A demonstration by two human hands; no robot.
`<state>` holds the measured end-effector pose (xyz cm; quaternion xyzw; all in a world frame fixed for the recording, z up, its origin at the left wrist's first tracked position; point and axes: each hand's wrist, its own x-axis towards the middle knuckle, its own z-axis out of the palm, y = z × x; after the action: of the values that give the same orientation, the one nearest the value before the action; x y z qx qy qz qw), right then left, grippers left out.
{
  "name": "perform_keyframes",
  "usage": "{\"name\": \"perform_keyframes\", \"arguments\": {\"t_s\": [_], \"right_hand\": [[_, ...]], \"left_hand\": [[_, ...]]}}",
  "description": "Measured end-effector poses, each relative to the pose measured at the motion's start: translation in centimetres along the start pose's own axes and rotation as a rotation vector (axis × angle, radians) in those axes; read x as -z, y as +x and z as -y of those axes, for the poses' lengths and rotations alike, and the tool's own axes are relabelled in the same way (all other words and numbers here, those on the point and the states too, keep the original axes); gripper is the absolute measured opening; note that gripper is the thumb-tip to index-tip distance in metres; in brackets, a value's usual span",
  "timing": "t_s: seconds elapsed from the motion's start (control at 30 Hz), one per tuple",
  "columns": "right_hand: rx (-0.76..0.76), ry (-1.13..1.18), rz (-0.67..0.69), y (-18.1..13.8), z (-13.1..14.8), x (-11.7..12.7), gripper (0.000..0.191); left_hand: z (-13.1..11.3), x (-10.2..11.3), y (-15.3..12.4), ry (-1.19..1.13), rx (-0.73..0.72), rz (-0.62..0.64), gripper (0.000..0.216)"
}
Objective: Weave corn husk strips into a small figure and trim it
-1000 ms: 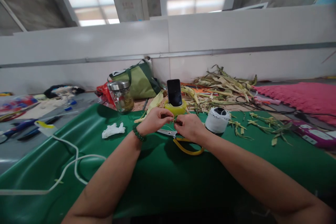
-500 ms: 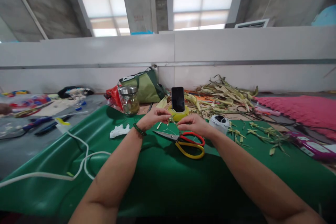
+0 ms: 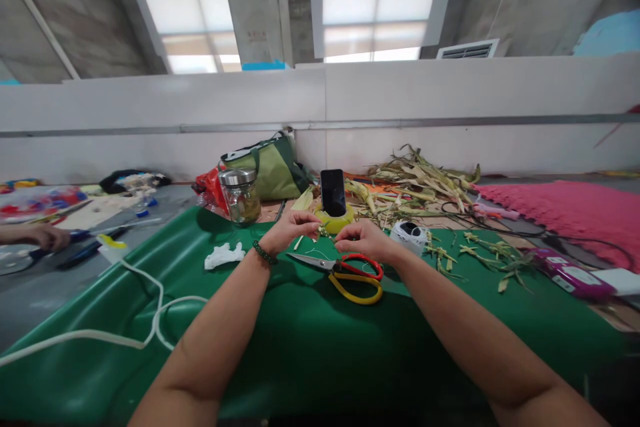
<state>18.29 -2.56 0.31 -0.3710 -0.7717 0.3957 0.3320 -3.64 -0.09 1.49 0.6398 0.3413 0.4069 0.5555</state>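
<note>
Both my hands meet above the green mat (image 3: 300,340), just in front of a black phone (image 3: 333,191) propped upright in a yellow stand (image 3: 335,220). My left hand (image 3: 290,228), with a green bead bracelet at the wrist, and my right hand (image 3: 364,240) each pinch one end of a small woven leaf piece (image 3: 325,232) held between them. A thin thread hangs from it. Scissors (image 3: 350,270) with red and yellow handles lie on the mat directly below my hands.
A white thread spool (image 3: 409,235), a glass jar (image 3: 241,195), a green bag (image 3: 270,163) and a pile of dried leaves (image 3: 420,183) stand behind. Crumpled white paper (image 3: 224,255) and a white cord (image 3: 125,333) lie left. Another person's hand (image 3: 43,237) rests at far left. Pink cloth (image 3: 565,203) lies right.
My hands lifted slightly and drew apart, uncovering the scissors. The camera tilted up. Another person's hand came into view at the far left.
</note>
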Motion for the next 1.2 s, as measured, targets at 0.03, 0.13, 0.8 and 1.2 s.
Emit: {"name": "perform_keyframes", "arguments": {"t_s": [0.03,0.13,0.8,1.2], "right_hand": [[-0.001,-0.009,0.009,0.0,0.0,0.1,0.019],[0.007,-0.067,0.087,0.0,0.1,0.2,0.027],[0.391,-0.51,-0.666,-2.2,2.4,2.2,0.018],[-0.571,-0.806,-1.01,-14.6,-3.4,14.3,0.021]], "left_hand": [[-0.1,0.0,0.0,0.003,0.0,0.002,0.039],[-0.4,0.3,-0.1,0.012,-0.006,-0.003,0.04],[-2.0,0.4,-1.0,-0.061,0.04,-0.218,0.046],[-2.4,-0.6,-0.4,-0.029,0.174,-0.377,0.022]]}}
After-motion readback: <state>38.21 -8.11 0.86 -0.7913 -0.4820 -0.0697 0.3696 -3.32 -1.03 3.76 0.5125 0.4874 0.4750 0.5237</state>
